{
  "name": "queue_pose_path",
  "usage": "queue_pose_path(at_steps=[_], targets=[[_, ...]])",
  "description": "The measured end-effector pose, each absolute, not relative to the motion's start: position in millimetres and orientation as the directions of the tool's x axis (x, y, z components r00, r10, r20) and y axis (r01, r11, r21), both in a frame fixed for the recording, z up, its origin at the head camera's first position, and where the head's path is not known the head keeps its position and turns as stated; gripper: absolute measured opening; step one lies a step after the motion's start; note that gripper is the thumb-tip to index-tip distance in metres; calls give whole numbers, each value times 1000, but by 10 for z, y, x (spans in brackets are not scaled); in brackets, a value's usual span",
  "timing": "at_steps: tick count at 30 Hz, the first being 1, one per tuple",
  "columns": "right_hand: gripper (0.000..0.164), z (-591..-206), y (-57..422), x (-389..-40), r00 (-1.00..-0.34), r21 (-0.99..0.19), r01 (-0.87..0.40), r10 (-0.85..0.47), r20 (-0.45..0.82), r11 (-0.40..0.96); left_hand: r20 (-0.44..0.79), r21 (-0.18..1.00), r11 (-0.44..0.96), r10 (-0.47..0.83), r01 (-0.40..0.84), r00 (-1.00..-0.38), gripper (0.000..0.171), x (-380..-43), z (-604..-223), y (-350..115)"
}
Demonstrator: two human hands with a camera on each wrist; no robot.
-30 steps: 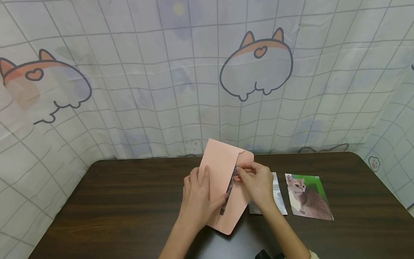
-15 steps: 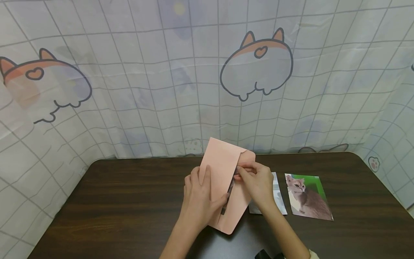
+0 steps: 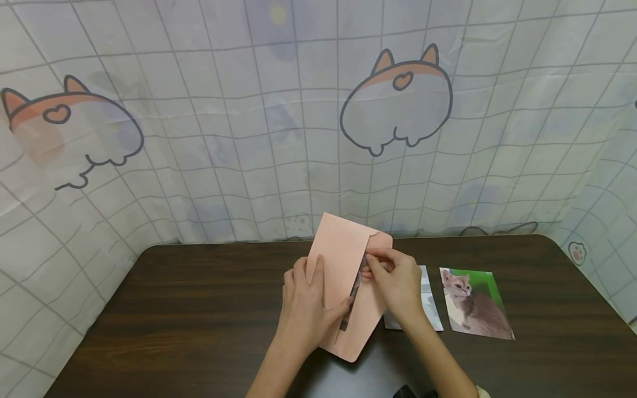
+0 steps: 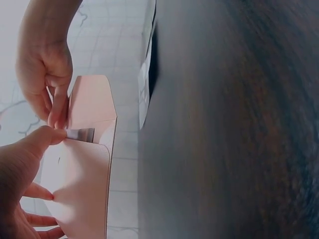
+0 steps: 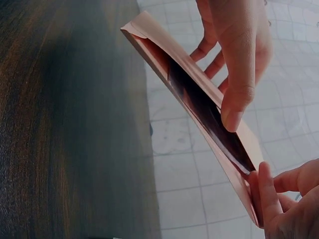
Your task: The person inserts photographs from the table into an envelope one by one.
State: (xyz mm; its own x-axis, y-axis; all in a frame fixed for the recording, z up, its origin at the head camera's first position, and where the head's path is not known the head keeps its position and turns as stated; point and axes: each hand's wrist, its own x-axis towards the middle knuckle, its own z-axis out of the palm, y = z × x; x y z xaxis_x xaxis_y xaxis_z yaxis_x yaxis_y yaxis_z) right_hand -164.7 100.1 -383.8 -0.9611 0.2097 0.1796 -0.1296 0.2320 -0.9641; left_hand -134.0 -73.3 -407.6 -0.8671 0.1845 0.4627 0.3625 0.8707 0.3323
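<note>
A pink paper envelope (image 3: 338,260) is held tilted over the table, its long side opening facing right. Inside the opening shows the edge of a dark, glossy photo (image 5: 209,117). My left hand (image 3: 306,304) grips the envelope, fingers on its front face and thumb over the lip of the opening, as the left wrist view (image 4: 20,174) also shows. At the upper end of the opening my right hand (image 3: 398,282) pinches the photo's edge with thumb and fingertips; the exact contact is partly hidden by the fingers.
On the dark wooden table (image 3: 189,309), a cat photo (image 3: 475,304) lies to the right. Another pale photo (image 3: 429,304) lies beside it, partly covered by my right hand and forearm. A black object (image 3: 405,391) shows at the bottom edge. Behind the table hangs a grid-patterned curtain (image 3: 224,138).
Very little differs. Both hands keep their places on the envelope and photo, and the photos on the table stay where they lie.
</note>
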Motion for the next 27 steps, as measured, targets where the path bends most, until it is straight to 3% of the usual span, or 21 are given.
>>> queue_pose_path(at_steps=[14,27], targets=[[15,-3809,1006,-1632,-948,-941,-159,219,229,297,479,274,895,189,351,-857,87,-1354,-4100,-785],[15,-3749,1072,-1604,-931,-901,-179,228,284,395,449,327,885,163,332,-878,85,-1362,-4072,-844]])
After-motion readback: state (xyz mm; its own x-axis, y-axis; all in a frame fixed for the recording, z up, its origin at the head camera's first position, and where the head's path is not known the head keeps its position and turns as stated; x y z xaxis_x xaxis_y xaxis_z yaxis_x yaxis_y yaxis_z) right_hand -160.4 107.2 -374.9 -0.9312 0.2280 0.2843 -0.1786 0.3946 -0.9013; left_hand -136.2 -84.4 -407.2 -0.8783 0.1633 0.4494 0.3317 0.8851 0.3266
